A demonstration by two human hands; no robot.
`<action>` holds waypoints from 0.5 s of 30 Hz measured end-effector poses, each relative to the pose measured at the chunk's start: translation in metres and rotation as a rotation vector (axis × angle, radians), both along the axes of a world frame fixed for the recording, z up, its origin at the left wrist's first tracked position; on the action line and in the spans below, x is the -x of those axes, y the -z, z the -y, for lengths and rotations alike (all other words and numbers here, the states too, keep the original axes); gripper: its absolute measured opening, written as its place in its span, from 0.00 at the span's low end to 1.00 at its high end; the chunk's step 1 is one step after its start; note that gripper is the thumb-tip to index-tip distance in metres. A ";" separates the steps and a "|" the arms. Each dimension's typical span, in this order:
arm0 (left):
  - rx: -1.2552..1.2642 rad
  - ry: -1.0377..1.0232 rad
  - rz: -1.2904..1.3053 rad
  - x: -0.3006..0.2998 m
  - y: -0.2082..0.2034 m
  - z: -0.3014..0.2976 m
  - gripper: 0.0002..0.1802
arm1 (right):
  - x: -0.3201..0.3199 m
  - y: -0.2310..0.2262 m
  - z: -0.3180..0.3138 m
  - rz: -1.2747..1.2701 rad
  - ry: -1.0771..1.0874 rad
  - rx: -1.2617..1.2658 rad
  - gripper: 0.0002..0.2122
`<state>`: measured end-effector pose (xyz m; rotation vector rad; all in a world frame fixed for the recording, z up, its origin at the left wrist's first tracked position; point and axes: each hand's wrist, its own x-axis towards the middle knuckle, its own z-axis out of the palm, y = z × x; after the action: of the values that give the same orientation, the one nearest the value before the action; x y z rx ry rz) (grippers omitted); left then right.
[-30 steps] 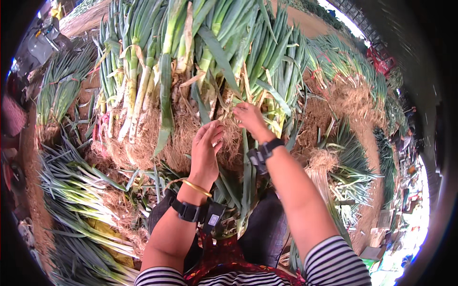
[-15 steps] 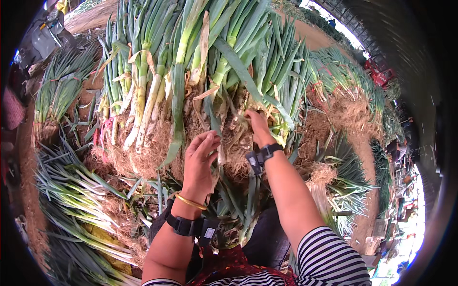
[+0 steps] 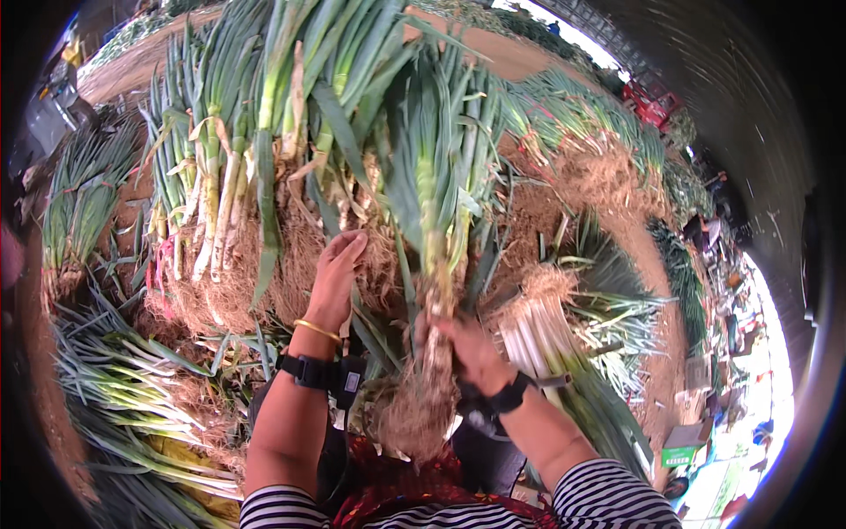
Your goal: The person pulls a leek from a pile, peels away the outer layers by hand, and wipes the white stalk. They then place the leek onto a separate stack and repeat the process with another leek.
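My right hand [image 3: 474,354], slightly blurred, is closed around the lower stem of a large green onion [image 3: 429,251]. Its leaves point up and away from me. Its shaggy root clump [image 3: 412,416] hangs over my lap. My left hand [image 3: 334,284] is raised beside it with nothing visible in it, its fingers stretched upward and the thumb side facing the held onion. Behind that hand stands a thick row of green onions [image 3: 216,189], with dried outer leaves and tangled roots [image 3: 211,286] towards me.
Peeled-looking white green onions [image 3: 154,375] lie at the left, partly over a yellow sheet [image 3: 189,463]. More with white stems [image 3: 538,339] lie at my right. Tied bundles stand far left [image 3: 84,198] and far right [image 3: 590,132]. A green box [image 3: 679,457] sits at lower right.
My right hand has drawn a green onion out of the row and brought it towards me. My left hand has stayed raised nearby. The whole view has shifted slightly.
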<state>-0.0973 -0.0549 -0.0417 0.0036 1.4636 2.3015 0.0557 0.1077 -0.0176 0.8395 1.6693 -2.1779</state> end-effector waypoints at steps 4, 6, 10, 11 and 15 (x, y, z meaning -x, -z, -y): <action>-0.008 0.236 0.179 -0.030 -0.006 -0.041 0.26 | -0.089 0.021 0.027 -0.252 -0.137 0.192 0.23; -0.055 0.405 0.285 -0.051 -0.019 -0.058 0.30 | -0.118 0.028 0.027 -0.278 -0.108 0.159 0.30; -0.032 0.472 0.053 -0.087 -0.041 -0.080 0.35 | -0.143 0.021 0.010 -0.405 -0.237 -0.304 0.37; -0.181 0.438 -0.041 -0.093 -0.049 -0.081 0.38 | -0.144 0.014 0.005 -0.418 -0.219 -0.300 0.37; -0.484 0.370 -0.263 -0.107 -0.093 -0.076 0.40 | -0.134 0.007 -0.011 -0.549 -0.241 -0.694 0.39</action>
<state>0.0100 0.0209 0.0508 0.6774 0.8779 2.3315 0.1893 0.1184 -0.0247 0.1260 2.7046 -1.7487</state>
